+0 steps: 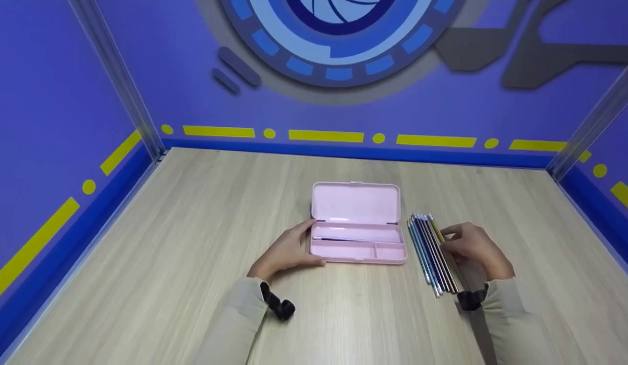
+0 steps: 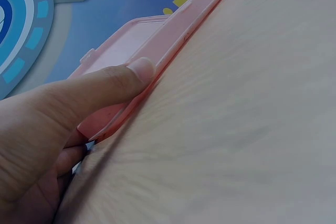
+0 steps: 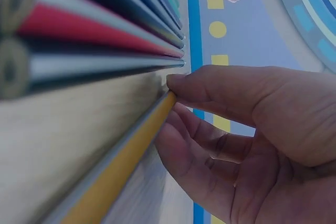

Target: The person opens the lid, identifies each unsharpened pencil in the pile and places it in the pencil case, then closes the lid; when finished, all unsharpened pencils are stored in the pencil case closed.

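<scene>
A pink pencil case [image 1: 344,251] lies with its lid raised on the table. One dark, thin pencil-like strip [image 1: 339,240] shows in its long back compartment; the two front compartments look bare. My left hand [image 1: 288,248] grips the case's left end, the thumb [image 2: 139,72] on the front wall and fingers around the back corner. To the right of the case, a row of several pencils [image 1: 429,253] lies side by side. My right hand [image 1: 474,248] pinches a yellow pencil [image 3: 126,166] between thumb and fingers, at the row's right edge and slightly apart from it.
The wood-patterned table [image 1: 192,228] is bordered by a blue printed wall [image 1: 283,111] at the back and side panels left and right. Metal posts [image 1: 124,76] stand at the back corners. Black straps [image 1: 278,302] circle both wrists.
</scene>
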`<state>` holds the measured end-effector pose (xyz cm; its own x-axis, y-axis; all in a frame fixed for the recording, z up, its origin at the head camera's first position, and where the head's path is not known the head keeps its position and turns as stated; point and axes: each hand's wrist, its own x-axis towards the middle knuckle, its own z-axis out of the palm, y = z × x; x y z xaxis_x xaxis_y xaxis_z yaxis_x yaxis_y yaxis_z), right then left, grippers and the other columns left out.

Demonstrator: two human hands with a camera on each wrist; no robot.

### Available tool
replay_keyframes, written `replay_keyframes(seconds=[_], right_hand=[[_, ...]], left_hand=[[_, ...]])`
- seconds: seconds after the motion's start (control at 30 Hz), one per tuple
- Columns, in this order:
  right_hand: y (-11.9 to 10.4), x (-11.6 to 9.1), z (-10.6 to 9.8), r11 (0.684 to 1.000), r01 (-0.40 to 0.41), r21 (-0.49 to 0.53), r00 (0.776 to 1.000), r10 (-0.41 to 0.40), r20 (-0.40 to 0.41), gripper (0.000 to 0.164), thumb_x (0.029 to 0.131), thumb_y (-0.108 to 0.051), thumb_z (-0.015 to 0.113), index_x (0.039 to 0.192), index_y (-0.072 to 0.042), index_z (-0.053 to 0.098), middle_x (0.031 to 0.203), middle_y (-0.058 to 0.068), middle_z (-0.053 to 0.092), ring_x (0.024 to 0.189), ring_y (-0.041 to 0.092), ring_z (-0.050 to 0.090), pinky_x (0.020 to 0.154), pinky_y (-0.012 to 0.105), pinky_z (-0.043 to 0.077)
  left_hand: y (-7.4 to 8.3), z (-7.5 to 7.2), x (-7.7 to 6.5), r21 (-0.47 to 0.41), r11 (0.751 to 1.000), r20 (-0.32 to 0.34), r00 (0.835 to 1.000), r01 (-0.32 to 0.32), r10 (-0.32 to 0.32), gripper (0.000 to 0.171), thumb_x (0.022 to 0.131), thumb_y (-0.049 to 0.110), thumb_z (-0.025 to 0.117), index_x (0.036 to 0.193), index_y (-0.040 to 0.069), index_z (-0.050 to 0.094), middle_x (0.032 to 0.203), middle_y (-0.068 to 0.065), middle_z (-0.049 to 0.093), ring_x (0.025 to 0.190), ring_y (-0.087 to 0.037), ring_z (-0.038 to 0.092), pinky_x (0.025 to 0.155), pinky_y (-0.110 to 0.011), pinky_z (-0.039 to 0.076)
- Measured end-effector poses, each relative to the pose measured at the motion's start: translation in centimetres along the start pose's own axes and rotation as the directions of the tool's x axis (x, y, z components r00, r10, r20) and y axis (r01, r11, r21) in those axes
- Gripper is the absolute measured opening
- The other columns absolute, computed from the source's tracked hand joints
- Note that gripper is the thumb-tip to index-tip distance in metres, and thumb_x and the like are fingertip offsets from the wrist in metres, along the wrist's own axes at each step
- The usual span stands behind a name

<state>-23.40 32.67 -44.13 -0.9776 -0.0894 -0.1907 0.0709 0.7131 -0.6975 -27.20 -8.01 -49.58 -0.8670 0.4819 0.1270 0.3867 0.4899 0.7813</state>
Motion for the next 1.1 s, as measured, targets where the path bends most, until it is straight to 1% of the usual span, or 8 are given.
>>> replay_keyframes(seconds=[0.13,0.27,0.4,0.5,0.63,0.73,0.87,1.1], right_hand=[[-0.3,0.0,-0.1,1.0,-0.007,0.021,1.0,0.007,0.008,0.05,0.084,-0.003,0.06,0.129,0.017,0.049,0.071,0.005,0.063,0.055,0.012,0.052,0.05,0.027,0.048],[-0.5,0.0,-0.1,1.0,-0.022,0.012,1.0,0.022,0.009,0.05,0.085,-0.001,0.058,0.131,0.016,0.047,0.072,0.006,0.063,0.057,0.013,0.054,0.051,0.027,0.049],[-0.8,0.1,-0.1,0.999,-0.039,-0.013,0.999,0.039,0.008,0.05,0.085,-0.002,0.058,0.132,0.014,0.048,0.08,0.01,0.067,0.062,0.014,0.057,0.055,0.028,0.052],[-1.1,0.1,-0.2,0.999,-0.041,-0.023,0.999,0.041,0.009,0.05,0.085,-0.002,0.059,0.132,0.012,0.049,0.088,0.014,0.069,0.066,0.014,0.059,0.059,0.03,0.055],[-1.6,0.1,-0.4,1.0,-0.021,-0.016,1.0,0.021,0.005,0.047,0.085,-0.002,0.058,0.13,0.012,0.052,0.095,0.02,0.069,0.07,0.015,0.062,0.062,0.031,0.058],[-2.1,0.3,-0.6,1.0,0.0,-0.022,1.0,-0.001,-0.014,0.043,0.086,-0.002,0.058,0.126,0.012,0.055,0.098,0.024,0.069,0.071,0.015,0.062,0.061,0.031,0.058],[-3.1,0.5,-0.6,0.999,0.017,-0.046,0.999,-0.019,-0.046,0.038,0.087,-0.003,0.059,0.123,0.009,0.059,0.1,0.025,0.068,0.071,0.017,0.061,0.063,0.032,0.059],[-5.1,0.9,-0.3,0.995,0.064,-0.083,0.995,-0.071,-0.075,0.032,0.091,-0.007,0.059,0.121,0.004,0.063,0.104,0.025,0.066,0.082,0.024,0.064,0.069,0.037,0.06]], left_hand=[[0.1,0.0,0.0,0.006,1.0,0.001,1.0,0.008,-0.008,0.104,0.06,0.038,0.09,0.147,0.012,0.039,0.149,-0.011,0.043,0.139,-0.026,0.038,0.118,-0.04,0.029],[0.3,0.0,-0.1,0.008,1.0,0.008,1.0,0.015,-0.015,0.104,0.061,0.039,0.089,0.147,0.012,0.038,0.149,-0.013,0.043,0.139,-0.028,0.038,0.117,-0.041,0.029],[0.3,0.0,-0.1,0.007,1.0,0.011,1.0,0.015,-0.015,0.105,0.061,0.038,0.089,0.147,0.009,0.037,0.149,-0.015,0.042,0.139,-0.03,0.038,0.117,-0.043,0.029],[0.3,0.0,-0.1,0.007,1.0,0.011,1.0,0.018,-0.018,0.105,0.061,0.038,0.089,0.147,0.008,0.037,0.149,-0.015,0.042,0.139,-0.029,0.038,0.117,-0.042,0.029],[0.3,-0.1,-0.1,0.001,1.0,0.013,1.0,0.027,-0.027,0.104,0.062,0.037,0.089,0.147,0.009,0.038,0.149,-0.014,0.042,0.14,-0.028,0.037,0.118,-0.041,0.029],[0.4,-0.1,-0.1,0.0,1.0,0.01,1.0,0.026,-0.026,0.103,0.062,0.036,0.089,0.147,0.009,0.038,0.149,-0.013,0.042,0.14,-0.027,0.036,0.118,-0.042,0.029],[0.4,-0.1,0.0,0.005,1.0,0.007,1.0,0.02,-0.02,0.104,0.061,0.037,0.089,0.147,0.009,0.038,0.149,-0.013,0.043,0.139,-0.028,0.037,0.117,-0.042,0.029],[0.2,-0.1,0.1,0.003,1.0,0.01,1.0,0.025,-0.025,0.104,0.061,0.037,0.089,0.147,0.01,0.038,0.149,-0.013,0.042,0.139,-0.028,0.037,0.117,-0.042,0.029]])
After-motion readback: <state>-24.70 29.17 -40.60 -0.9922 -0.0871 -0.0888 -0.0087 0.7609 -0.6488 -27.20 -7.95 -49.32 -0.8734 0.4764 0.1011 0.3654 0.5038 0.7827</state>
